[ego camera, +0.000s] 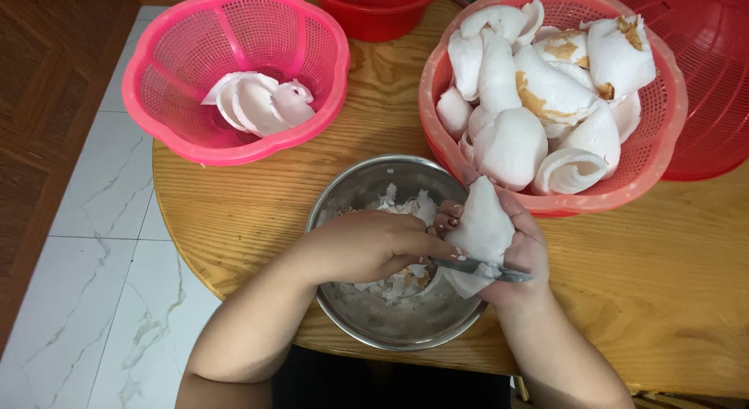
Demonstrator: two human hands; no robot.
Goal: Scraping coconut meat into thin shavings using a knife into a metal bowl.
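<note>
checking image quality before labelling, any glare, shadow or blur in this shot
Head view: sharp overall, even soft light; mild glare on the steel bowl rim; faint shadow under the hands; the knife blade is slightly smeared; the white pieces in the basket are near blown out.

A round counter of light grained wood [640,268] stands over a white marble-tiled floor [94,245]. On the counter sit a pink scalloped plastic basket [156,104], a coral round plastic basket [663,159], a shiny steel bowl [351,183], a red plastic tub [374,15], and, at the right edge, what may be a red mesh cover [714,81].
</note>
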